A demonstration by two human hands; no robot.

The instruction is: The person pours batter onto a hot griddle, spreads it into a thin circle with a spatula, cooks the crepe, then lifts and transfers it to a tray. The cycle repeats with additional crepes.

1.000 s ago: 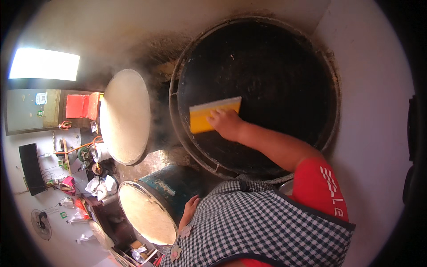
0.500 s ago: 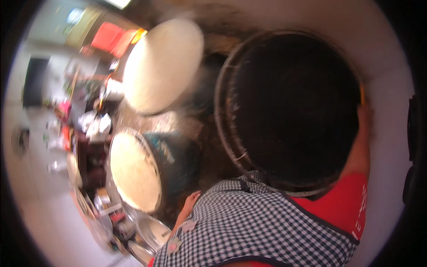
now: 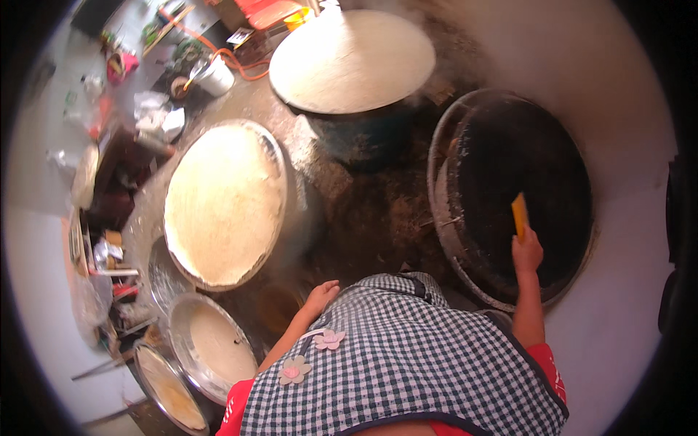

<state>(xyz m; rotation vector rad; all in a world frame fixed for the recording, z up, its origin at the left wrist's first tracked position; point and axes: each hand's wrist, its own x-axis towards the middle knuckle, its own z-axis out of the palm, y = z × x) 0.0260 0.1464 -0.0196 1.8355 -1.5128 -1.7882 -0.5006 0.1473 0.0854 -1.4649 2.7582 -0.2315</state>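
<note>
My right hand [image 3: 527,251] is closed around a yellow, flat tool that looks like a scraper [image 3: 520,213]. Its paler tip points away from me, over the large round black griddle [image 3: 523,160] on the right; I cannot tell whether it touches the surface. My left hand [image 3: 321,296] hangs beside the checked apron, holding nothing, its fingers loosely stretched. To the left of that hand is a wide round griddle covered by a pale sheet of batter or flatbread [image 3: 222,203]. Farther off, another round griddle carries a similar pale sheet [image 3: 352,62], with steam around it.
At lower left stand a metal basin [image 3: 179,330] of pale batter and another round pan [image 3: 171,389] with yellowish contents. A white bucket [image 3: 216,77] and an orange hose [image 3: 251,73] lie beyond. Shelves with clutter [image 3: 109,254] line the left; a pale wall [image 3: 632,160] rises at right.
My view has swung to the right-hand griddle's left, bringing more of the left side in. My right hand with the yellow scraper has moved from the griddle's far right edge inward over its surface.
</note>
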